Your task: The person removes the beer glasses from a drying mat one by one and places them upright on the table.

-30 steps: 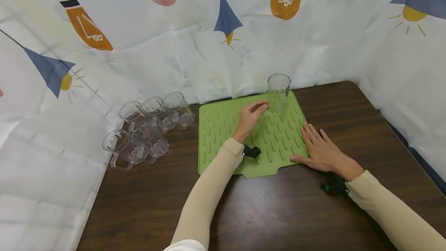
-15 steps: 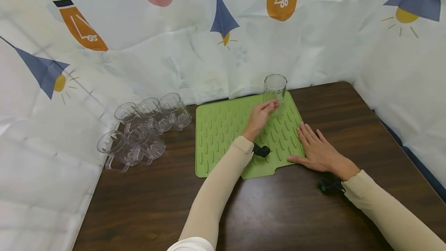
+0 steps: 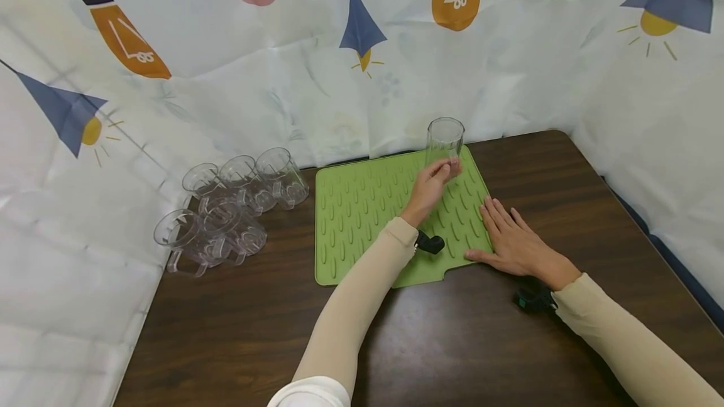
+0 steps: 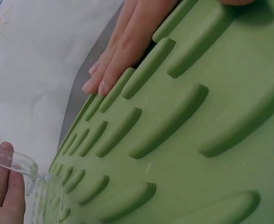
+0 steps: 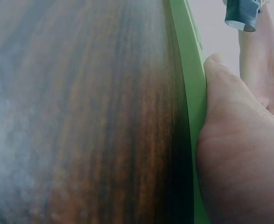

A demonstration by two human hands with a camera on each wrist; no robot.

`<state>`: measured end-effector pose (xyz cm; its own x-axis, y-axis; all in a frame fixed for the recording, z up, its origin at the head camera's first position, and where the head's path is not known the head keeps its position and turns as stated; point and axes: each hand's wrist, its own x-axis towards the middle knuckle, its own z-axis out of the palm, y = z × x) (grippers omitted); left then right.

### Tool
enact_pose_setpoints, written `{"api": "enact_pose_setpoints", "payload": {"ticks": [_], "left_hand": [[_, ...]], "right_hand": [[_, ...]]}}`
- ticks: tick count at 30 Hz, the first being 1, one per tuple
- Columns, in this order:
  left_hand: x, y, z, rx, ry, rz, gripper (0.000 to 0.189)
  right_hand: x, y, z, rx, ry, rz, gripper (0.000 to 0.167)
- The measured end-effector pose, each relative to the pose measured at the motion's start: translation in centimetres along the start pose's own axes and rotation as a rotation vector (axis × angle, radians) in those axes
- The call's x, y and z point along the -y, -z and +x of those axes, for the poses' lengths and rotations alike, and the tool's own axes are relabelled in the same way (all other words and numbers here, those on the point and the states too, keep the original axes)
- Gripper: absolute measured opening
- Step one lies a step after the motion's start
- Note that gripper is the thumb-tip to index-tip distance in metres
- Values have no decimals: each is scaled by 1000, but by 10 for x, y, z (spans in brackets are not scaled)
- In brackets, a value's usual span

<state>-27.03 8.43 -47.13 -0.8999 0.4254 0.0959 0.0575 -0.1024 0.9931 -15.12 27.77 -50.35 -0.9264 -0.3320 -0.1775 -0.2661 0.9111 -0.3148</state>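
A clear glass mug (image 3: 445, 135) stands upright near the back right corner of the green ridged mat (image 3: 351, 206). My left hand (image 3: 430, 190) grips its handle; in the left wrist view the fingers (image 4: 3, 186) curl at the handle (image 4: 27, 168). The mug's lower part is partly hidden by that hand in the head view. My right hand (image 3: 517, 244) lies flat with fingers straight, resting on the mat's right edge and the table. The right wrist view shows its thumb side (image 5: 244, 144) against the mat's edge (image 5: 188, 79).
Several similar clear mugs (image 3: 283, 174) stand grouped on the dark wooden table (image 3: 226, 331) to the left of the mat. A white patterned curtain (image 3: 226, 99) hangs behind and beside the table. A black camera (image 3: 430, 244) sits on the left wrist.
My left hand has moved right and slightly forward to the mug, and its fingers have closed on the handle. The right hand has stayed flat at the mat's edge.
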Motion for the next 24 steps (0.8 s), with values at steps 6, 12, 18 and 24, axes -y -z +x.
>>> {"api": "enact_pose_setpoints", "payload": {"ticks": [6, 12, 18, 24], "left_hand": [[-2, 2, 1, -26, 18, -113, 38], [-4, 3, -2, -54, 10, -48, 33], [-5, 6, -6, -106, 2, -2, 29], [-7, 11, -10, -140, -39, 3, 29]], "right_hand": [[2, 2, 0, -7, 5, -3, 110], [2, 1, 1, -6, 7, 3, 110], [0, 0, 1, -13, 10, 0, 110], [0, 0, 0, -12, 8, 8, 110]]}}
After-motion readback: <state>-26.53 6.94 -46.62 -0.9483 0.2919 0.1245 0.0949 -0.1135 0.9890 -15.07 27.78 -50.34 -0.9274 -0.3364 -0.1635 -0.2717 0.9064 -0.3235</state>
